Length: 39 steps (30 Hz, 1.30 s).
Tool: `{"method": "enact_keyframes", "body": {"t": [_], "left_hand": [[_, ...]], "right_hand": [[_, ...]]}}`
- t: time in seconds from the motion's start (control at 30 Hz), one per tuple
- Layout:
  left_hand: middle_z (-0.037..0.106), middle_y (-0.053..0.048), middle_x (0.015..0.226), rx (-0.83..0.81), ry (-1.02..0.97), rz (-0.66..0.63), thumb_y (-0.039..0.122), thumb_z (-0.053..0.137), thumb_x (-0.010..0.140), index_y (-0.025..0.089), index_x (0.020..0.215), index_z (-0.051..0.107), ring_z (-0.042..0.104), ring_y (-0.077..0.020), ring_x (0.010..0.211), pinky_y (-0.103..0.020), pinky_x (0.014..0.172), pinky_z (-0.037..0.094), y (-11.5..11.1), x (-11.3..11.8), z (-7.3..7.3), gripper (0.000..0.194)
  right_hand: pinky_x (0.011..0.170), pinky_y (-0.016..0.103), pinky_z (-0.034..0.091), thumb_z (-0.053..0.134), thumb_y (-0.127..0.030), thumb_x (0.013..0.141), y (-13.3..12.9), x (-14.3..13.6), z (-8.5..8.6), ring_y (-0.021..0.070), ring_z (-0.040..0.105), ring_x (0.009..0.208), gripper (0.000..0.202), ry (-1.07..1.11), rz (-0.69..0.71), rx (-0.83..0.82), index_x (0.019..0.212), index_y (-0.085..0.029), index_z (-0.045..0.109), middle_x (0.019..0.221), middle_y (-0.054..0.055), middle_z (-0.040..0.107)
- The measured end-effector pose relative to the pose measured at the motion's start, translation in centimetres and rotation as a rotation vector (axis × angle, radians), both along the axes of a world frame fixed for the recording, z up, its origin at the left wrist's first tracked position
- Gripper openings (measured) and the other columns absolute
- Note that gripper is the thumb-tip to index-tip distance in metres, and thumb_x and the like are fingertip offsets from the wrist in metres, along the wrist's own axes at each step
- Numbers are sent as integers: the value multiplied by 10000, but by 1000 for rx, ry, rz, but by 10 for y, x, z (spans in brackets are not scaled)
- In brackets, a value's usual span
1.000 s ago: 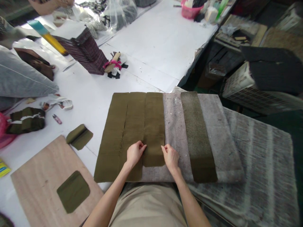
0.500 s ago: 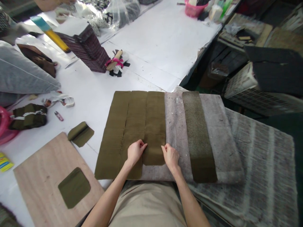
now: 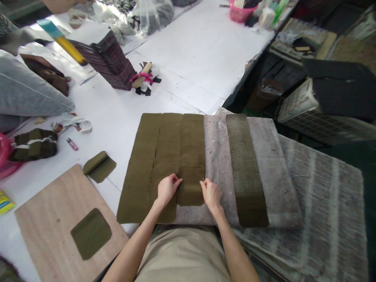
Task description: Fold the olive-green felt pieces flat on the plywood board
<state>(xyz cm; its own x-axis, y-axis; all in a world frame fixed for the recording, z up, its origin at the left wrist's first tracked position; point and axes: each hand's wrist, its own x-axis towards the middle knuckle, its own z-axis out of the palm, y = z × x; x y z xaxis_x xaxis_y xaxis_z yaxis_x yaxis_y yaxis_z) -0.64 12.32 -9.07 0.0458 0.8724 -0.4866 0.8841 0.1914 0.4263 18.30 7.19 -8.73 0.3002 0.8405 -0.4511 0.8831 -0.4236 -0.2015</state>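
Olive-green fabric pieces overlap in three columns (image 3: 166,141) on a grey padded board (image 3: 219,156). At the near end of the third column lies a fabric piece (image 3: 190,194) with rounded lower corners. My left hand (image 3: 168,188) pinches its left edge between thumb and fingertips. On the opposite edge, my right hand (image 3: 211,192) is closed in a similar pinch. To the right, a separate strip of overlapped pieces (image 3: 246,164) looks speckled and paler, except for its dark near end.
A wooden board (image 3: 53,223) at left carries a single olive piece (image 3: 91,234). Beyond it lie a folded olive piece (image 3: 100,166), pink thread snips (image 3: 72,144) and a tied olive bundle (image 3: 33,145). A maroon stack (image 3: 108,62) stands farther back. Striped grey padding (image 3: 331,211) extends right.
Both hands keep their places on the fabric piece's edges. The view has shifted very slightly; nothing else has visibly moved.
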Motion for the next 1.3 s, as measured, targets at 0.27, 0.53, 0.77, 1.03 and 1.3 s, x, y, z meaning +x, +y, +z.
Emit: {"method": "enact_keyframes", "body": {"t": [0.27, 0.53, 0.77, 1.03, 1.3], "left_hand": [[647, 3, 675, -18, 0, -1, 439, 575, 820, 214, 696, 587, 569, -151, 643, -234, 540, 284, 1, -2, -2, 258], [646, 3, 677, -18, 0, -8, 421, 579, 823, 214, 703, 596, 575, -150, 643, -239, 540, 291, 2, -2, -1, 240], [642, 10, 668, -7, -15, -5, 415, 593, 812, 213, 683, 579, 569, -147, 638, -237, 540, 289, 3, -2, 0, 241], [657, -9, 778, 55, 100, -82, 426, 543, 859, 217, 868, 581, 601, -158, 688, -243, 590, 372, -6, 2, 2, 213], [358, -108, 1479, 517, 46, -519, 202, 357, 927, 152, 1378, 378, 260, -225, 1392, -388, 1121, 278, -20, 40, -15, 454]], "right_hand": [[525, 253, 269, 453, -403, 941, 0, 2, 0, 152, 651, 651, 280, 22, -1, 6, 823, -199, 605, 717, 34, 691], [512, 251, 253, 449, -405, 941, 0, 2, -1, 152, 636, 630, 292, 21, 8, 14, 808, -200, 609, 704, 39, 680], [526, 237, 273, 445, -392, 944, 1, 2, 0, 156, 637, 641, 280, 17, 18, 5, 821, -203, 612, 713, 42, 682], [524, 234, 280, 466, -380, 940, 0, -3, 3, 172, 664, 665, 216, -41, 15, 5, 866, -203, 564, 723, 42, 692], [515, 231, 299, 506, -350, 922, 0, -6, 1, 181, 676, 667, 147, -65, -35, 33, 915, -204, 518, 742, 45, 699]]}}
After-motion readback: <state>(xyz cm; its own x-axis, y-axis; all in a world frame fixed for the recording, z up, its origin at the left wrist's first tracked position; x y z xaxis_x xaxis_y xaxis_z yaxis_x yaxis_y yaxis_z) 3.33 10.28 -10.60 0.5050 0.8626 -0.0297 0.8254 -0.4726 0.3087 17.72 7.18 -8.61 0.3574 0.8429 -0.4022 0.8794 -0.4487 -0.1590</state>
